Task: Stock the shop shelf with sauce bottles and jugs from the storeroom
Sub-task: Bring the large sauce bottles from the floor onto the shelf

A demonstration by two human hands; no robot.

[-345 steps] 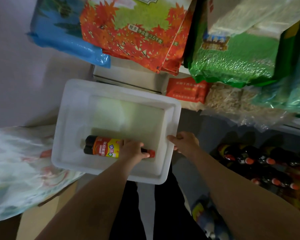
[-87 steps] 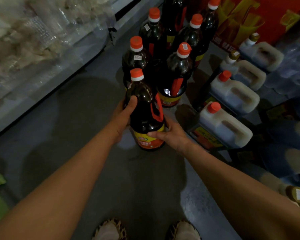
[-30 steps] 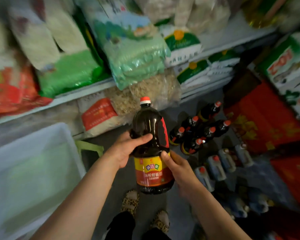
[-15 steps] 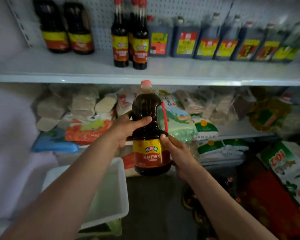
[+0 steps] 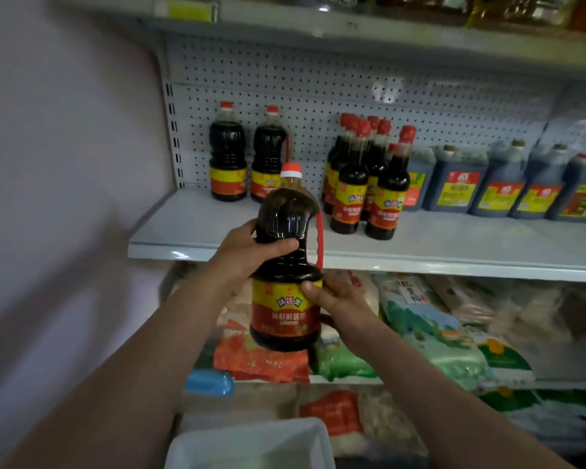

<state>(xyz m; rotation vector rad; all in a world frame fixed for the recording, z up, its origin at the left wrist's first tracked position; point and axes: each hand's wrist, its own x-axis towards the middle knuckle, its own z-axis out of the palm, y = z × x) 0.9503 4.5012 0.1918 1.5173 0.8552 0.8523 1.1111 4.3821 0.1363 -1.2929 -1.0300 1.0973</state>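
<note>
Dark-sauce bottle [image 5: 286,265] — nearly full, upright — in both grips, left hand [image 5: 247,252] and right hand [image 5: 332,296].

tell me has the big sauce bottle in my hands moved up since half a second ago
Yes. The sauce bottle has risen: earlier its cap sat below the white shelf edge; now the cap is above that edge, level with the two matching bottles standing there.

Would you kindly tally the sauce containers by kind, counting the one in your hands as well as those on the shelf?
Large round bottles: 3, namely 2 shelf bottles and the held bottle, gripped by the left hand and right hand
Slim bottles: at least 4; they overlap
Square jugs: at least 5; the row leaves the frame
Total: at least 12
</note>
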